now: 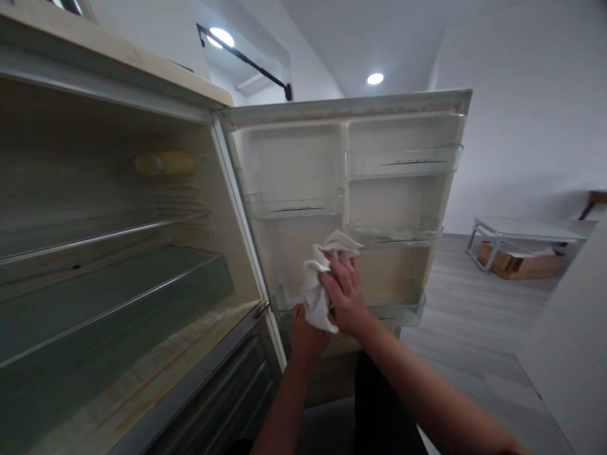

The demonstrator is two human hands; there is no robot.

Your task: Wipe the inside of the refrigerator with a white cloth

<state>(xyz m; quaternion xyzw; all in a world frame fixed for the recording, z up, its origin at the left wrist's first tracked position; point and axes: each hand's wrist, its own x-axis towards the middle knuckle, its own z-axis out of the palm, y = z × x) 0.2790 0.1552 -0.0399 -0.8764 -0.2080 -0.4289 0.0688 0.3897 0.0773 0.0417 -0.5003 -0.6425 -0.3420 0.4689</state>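
Observation:
A crumpled white cloth [315, 298] is in front of the inner side of an open fridge door [303, 243]. My right hand [348, 294] is closed around the cloth from the right. Lower down, my left hand [306, 335] is closed at the cloth's bottom end, with some of its fingers hidden behind the cloth. Clear door shelves [294, 207] run across the door, and the lowest door bin [398, 311] lies behind my hands. The cloth overlaps the middle right shelf [396, 237] in view.
On the left stands the open fridge compartment with glass shelves [109, 237], a clear drawer front [118, 328] and brown stains along its bottom edge. A lower compartment [227, 404] sits beneath. To the right, a low white table [526, 229] stands over a cardboard box [519, 262].

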